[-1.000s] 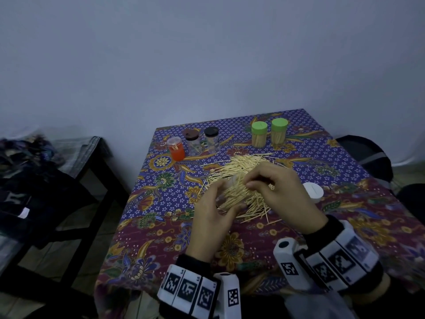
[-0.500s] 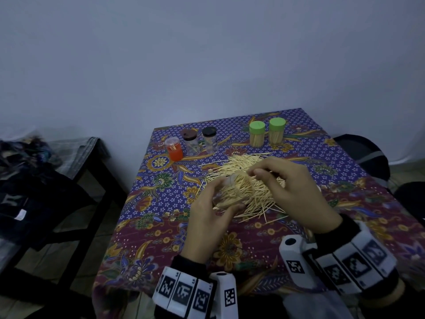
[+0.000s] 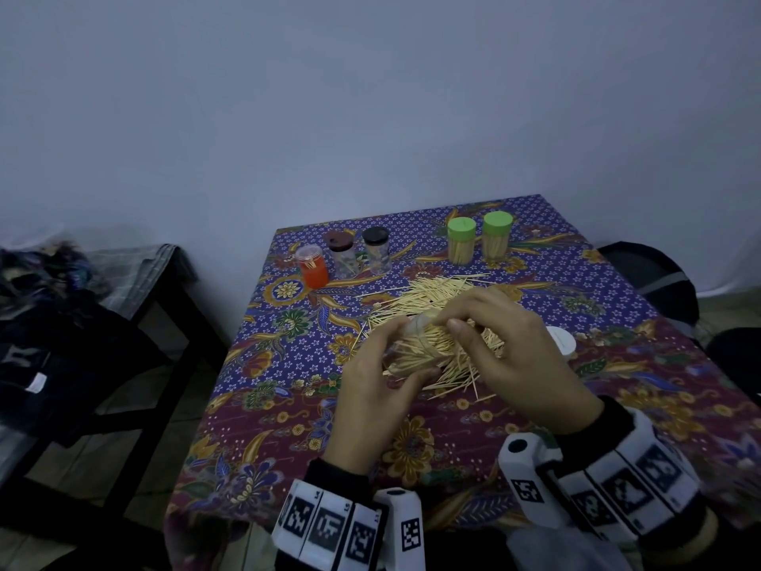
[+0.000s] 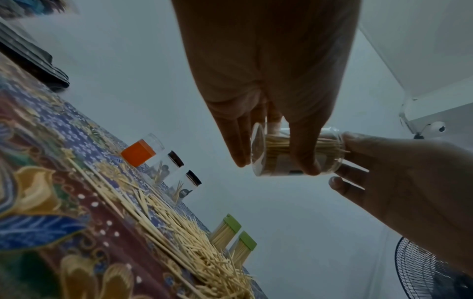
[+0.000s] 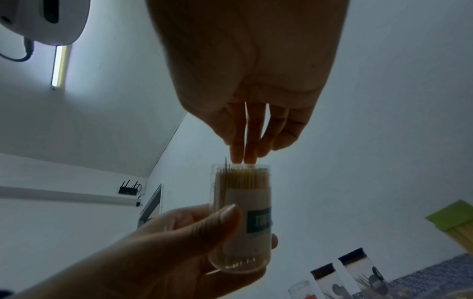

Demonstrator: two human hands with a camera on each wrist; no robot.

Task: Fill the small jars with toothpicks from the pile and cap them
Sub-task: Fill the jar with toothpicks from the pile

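Note:
A clear labelled jar, packed with toothpicks, lies tilted in my left hand, which grips it with thumb and fingers just above the pile of toothpicks. In the right wrist view the jar is uncapped. My right hand has straight fingers whose tips touch the toothpick ends at its mouth. In the left wrist view the same jar sits between my left hand and my right hand. A white cap lies on the cloth behind my right hand.
Two green-capped jars full of toothpicks stand at the back of the table. Left of them stand two dark-capped jars and an orange jar. A black bench with clothes stands to the left, and dark objects to the right.
My right hand has moved from feeding toothpicks in to resting its fingertips on their ends at the jar mouth. The left hand keeps holding the jar over the pile.

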